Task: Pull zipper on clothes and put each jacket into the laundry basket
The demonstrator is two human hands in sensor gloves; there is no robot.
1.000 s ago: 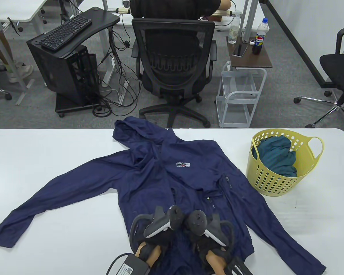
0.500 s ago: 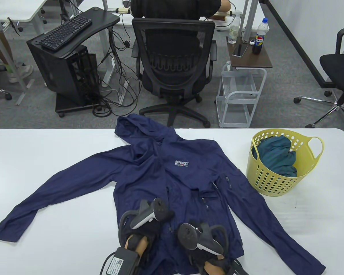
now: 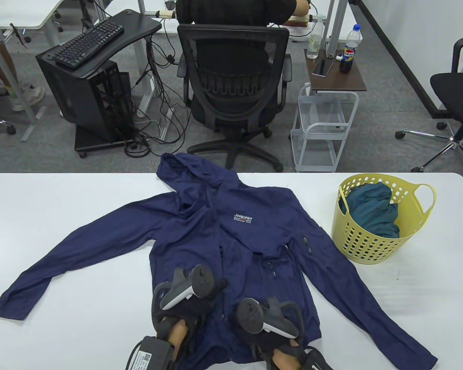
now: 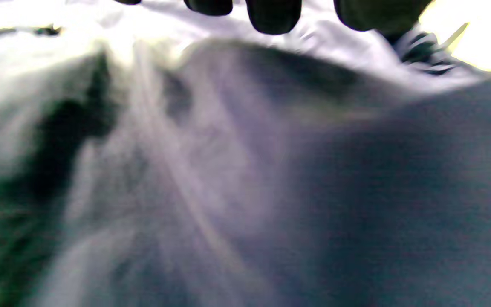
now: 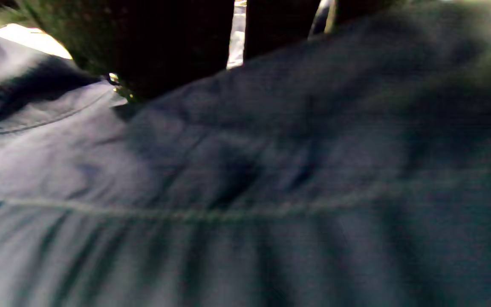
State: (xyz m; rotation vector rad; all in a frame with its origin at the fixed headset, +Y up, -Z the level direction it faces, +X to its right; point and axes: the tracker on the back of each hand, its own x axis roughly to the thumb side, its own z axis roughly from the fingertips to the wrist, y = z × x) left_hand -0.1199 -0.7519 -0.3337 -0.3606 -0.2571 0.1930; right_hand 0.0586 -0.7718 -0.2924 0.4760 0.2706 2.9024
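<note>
A navy hooded jacket (image 3: 254,239) lies spread front up on the white table (image 3: 61,192), sleeves out to both sides. Both hands are low on its front near the hem. My left hand (image 3: 195,304) rests on the fabric left of the zipper line; its fingertips (image 4: 273,17) only reach in over blurred cloth (image 4: 356,192). My right hand (image 3: 266,331) is lower and to the right, and its dark fingers (image 5: 177,47) close on a fold of the jacket (image 5: 271,170). A yellow laundry basket (image 3: 370,246) at the right holds a teal garment (image 3: 372,208).
The jacket's hood hangs over the table's far edge. Beyond that edge a person sits in a black office chair (image 3: 233,77), with a small white cart (image 3: 320,131) beside it. The jacket's right sleeve runs toward the front right corner, below the basket.
The jacket has slid left and away, its hood going farther over the far edge. My left hand moved left and my right hand moved left and toward me, so they are now apart.
</note>
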